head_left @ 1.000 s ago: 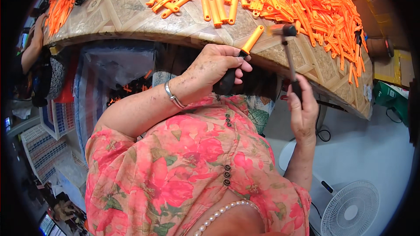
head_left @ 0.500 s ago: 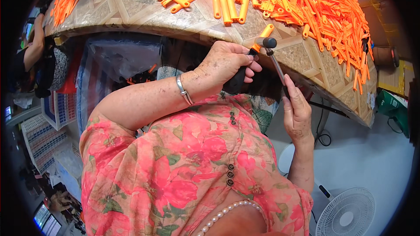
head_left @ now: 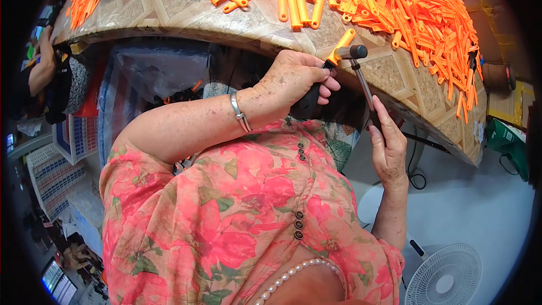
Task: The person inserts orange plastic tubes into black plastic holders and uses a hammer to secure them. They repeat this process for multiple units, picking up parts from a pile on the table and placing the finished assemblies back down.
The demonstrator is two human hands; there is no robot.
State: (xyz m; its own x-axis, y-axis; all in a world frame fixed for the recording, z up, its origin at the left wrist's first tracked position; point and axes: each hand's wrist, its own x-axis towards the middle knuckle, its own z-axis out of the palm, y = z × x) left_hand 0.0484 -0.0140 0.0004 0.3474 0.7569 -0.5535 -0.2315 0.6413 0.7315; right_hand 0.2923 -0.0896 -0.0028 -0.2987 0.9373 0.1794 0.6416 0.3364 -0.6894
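My left hand (head_left: 293, 79) is closed round a black handle-shaped piece (head_left: 309, 100), pinched between thumb and fingers. An orange plastic handle (head_left: 344, 40) joins its upper end and rests at the table's near edge. In my right hand (head_left: 388, 149) is a small hammer (head_left: 363, 82) with a metal shaft and a dark cylindrical head. That head is right beside the orange handle; whether they touch I cannot tell. The hammer's grip is mostly hidden by my fingers.
A large heap of orange plastic handles (head_left: 412, 17) covers the right of the patterned table (head_left: 186, 8), with several loose ones near its edge. Another orange bundle (head_left: 86, 3) lies far left, near another person's arm (head_left: 42, 68). A white fan (head_left: 446, 282) stands lower right.
My right hand and the hammer have shifted slightly to the right, and the hammer head has tilted. My left hand keeps its hold, almost unmoved.
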